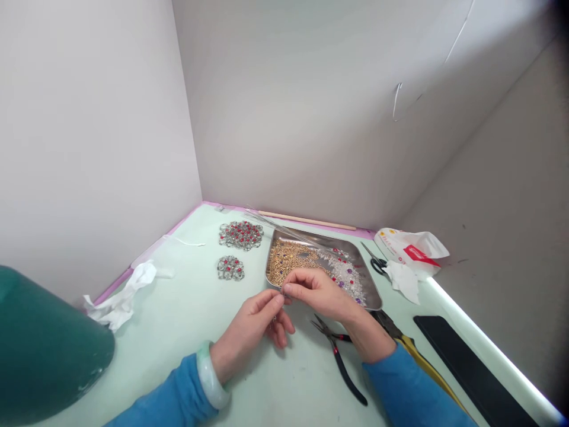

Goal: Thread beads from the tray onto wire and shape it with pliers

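Observation:
My left hand is closed in a pinch, thumb against forefinger, with the other fingers curled below. My right hand pinches at the same spot, its fingertips meeting those of the left. Between them is a thin, dark piece of wire, mostly hidden by the fingers; a bit of silvery metal shows under the left thumb. Just behind the hands stands a metal tray of gold beads and clear beads with red and purple ones among them. Long thin wires lie across its back rim.
Two piles of wire rings with red beads lie left of the tray. Pliers, yellow-handled cutters, scissors and a tissue packet are rightward. A green container and crumpled tissue stand left.

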Tool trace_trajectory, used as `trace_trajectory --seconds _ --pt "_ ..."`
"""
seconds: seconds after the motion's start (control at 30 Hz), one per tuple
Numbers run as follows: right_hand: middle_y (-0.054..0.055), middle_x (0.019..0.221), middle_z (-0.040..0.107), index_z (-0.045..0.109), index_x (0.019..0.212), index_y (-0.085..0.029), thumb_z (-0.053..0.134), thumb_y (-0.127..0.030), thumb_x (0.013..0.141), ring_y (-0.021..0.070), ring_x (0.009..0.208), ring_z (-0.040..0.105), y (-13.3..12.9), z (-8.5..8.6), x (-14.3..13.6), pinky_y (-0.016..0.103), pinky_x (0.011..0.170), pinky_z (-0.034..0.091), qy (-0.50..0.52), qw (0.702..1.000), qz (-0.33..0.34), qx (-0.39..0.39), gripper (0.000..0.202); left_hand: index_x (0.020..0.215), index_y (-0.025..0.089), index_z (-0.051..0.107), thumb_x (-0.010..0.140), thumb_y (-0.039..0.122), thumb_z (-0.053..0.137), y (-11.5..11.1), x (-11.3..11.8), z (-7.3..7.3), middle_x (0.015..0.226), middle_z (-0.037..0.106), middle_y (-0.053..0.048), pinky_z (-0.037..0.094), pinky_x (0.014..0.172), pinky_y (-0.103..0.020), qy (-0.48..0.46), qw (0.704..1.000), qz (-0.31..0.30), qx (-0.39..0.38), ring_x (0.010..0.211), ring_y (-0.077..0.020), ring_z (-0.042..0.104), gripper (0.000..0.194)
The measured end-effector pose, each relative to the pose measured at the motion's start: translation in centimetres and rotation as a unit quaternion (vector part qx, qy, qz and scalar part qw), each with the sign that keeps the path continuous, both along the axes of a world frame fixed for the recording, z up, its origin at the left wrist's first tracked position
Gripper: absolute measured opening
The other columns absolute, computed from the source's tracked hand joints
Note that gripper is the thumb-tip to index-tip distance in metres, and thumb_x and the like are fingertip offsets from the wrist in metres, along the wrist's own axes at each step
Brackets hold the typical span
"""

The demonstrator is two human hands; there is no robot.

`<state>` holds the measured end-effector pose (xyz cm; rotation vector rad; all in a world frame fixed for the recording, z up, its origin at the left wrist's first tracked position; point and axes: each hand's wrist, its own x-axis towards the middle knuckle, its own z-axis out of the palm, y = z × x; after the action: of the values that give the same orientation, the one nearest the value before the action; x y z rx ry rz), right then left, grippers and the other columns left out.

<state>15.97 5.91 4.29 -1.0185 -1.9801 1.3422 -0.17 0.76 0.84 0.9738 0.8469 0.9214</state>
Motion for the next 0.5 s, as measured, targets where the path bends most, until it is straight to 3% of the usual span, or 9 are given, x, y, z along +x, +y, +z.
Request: trace_trajectory --seconds 0.3,0.5 --pt "0.001 0.075 0.062 0.063 0.079 -0.018 0.056 -0.03 0.082 0.0122 0.069 0.052 0.09 -0.31 0.4 0.023 0.062 0.038 -0.009 1.0 -0.007 0.012 0.014 0.085 0.013 0.055 0.083 0.039 0.053 0.32 -0.34 0.17 0.065 0.064 -0.004 0.044 0.047 -0.022 -0.031 0.999 0.025 -0.024 0.045 -0.0102 0.055 0.026" --pt "0.001 0.076 0.064 0.063 0.079 -0.018 0.057 -0.027 0.08 0.0128 0.071 0.055 0.14 -0.67 0.43 0.024 0.062 0.039 -0.017 1.0 -0.009 0.002 0.011 0.087 0.011 0.055 0.087 0.045 0.043 0.24 -0.34 0.28 0.066 0.064 -0.007 0.045 0.046 -0.025 -0.053 0.998 0.015 -0.037 0.045 -0.0125 0.056 0.036"
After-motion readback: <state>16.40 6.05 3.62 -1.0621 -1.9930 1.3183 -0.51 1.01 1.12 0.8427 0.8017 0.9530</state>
